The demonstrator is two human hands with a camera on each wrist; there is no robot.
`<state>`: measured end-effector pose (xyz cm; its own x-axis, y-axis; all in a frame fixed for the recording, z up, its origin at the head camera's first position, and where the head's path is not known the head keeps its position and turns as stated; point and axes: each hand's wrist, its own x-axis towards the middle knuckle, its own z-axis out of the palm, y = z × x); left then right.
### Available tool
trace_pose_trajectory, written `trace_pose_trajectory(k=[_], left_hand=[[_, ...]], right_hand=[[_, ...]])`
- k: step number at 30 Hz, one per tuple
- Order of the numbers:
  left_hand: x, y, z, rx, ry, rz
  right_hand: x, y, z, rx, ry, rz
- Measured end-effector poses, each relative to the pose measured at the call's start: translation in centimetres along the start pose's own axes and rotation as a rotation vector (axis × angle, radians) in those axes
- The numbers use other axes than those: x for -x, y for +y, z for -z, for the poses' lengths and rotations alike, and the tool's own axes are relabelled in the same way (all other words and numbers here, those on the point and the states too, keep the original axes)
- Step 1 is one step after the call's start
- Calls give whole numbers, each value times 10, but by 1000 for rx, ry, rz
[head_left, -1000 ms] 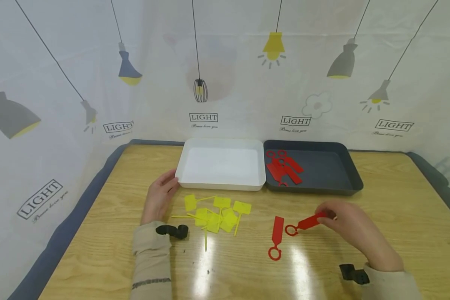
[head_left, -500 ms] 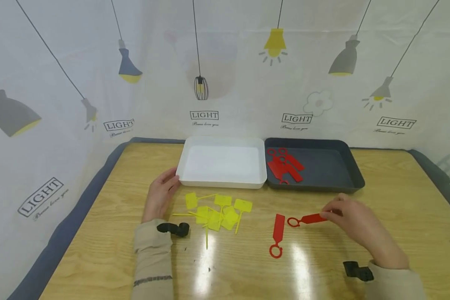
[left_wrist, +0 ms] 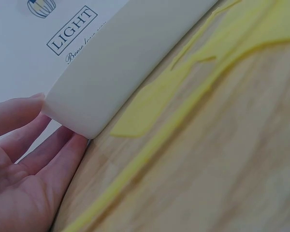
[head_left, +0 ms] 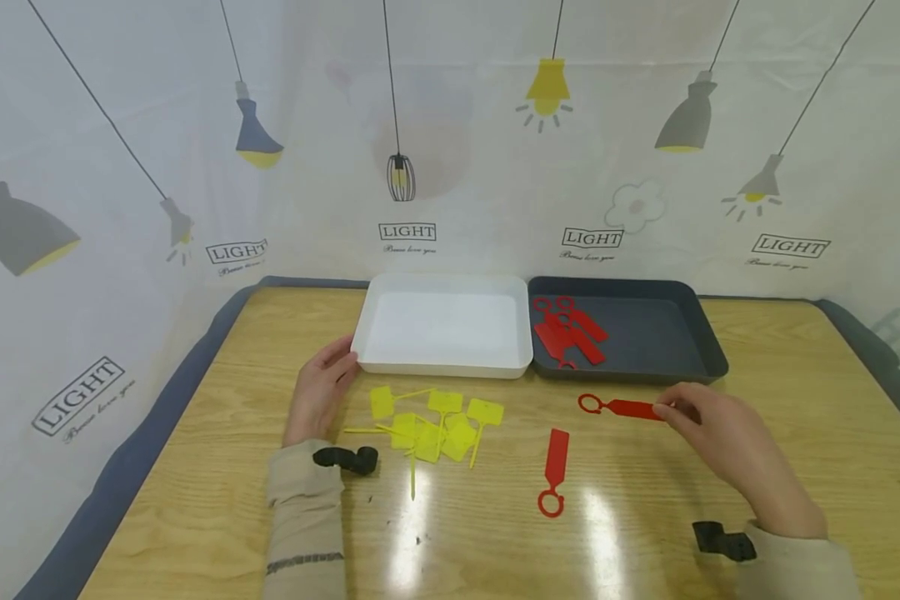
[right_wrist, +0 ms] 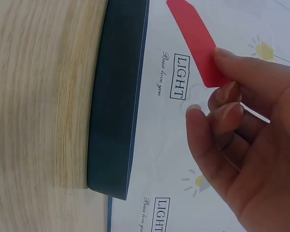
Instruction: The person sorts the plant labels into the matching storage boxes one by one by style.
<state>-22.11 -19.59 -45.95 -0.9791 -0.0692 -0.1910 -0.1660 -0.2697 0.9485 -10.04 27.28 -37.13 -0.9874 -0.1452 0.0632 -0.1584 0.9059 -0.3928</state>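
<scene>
My right hand [head_left: 727, 442] pinches the flat end of a red ring tag [head_left: 630, 408] between thumb and fingers, its ring pointing left, just in front of the dark tray [head_left: 645, 379]. In the right wrist view the red strip [right_wrist: 198, 43] stands out from the fingertips; its ring is outside that view. Another red ring tag [head_left: 557, 458] lies on the table. Several red tags [head_left: 570, 333] lie in the dark tray's left part. My left hand [head_left: 318, 396] touches the near left corner of the white tray [head_left: 442, 371], its fingers fairly straight, as the left wrist view also shows.
Several yellow stemmed tags [head_left: 427, 429] lie in a loose, overlapping pile on the wooden table [head_left: 217, 467] before the white tray. The two trays stand side by side. Behind them hangs a white cloth [head_left: 480, 192] with printed lamps.
My right hand has moved away from me and slightly right with the red ring tag, turning it closer to level across the view. My left hand stays at the white tray's corner.
</scene>
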Motion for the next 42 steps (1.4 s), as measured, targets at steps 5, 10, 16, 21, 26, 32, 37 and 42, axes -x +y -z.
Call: trace_pose_trajectory(k=[5, 10, 16, 21, 26, 32, 37, 42], left_hand=[[2, 1, 0, -6, 10, 3], [4, 2, 1, -5, 11, 6], [4, 2, -1, -16, 15, 16], [1, 2, -2, -5, 4, 3], [1, 3, -2, -18, 29, 17], [3, 5, -3, -10, 5, 1], [4, 4, -2, 1, 6, -2], [4, 3, -2, 5, 8, -6]], right_hand=[[1, 0, 0, -35, -23, -27], [1, -1, 1, -74, -33, -45], [1, 9, 2, -111, 33, -22], [1, 21, 9, -111, 119, 12], [-6, 30, 22, -97, 131, -13], [-17, 42, 34, -76, 89, -44], [-27, 52, 38, -40, 37, -46], [-38, 61, 39, -15, -14, -56]])
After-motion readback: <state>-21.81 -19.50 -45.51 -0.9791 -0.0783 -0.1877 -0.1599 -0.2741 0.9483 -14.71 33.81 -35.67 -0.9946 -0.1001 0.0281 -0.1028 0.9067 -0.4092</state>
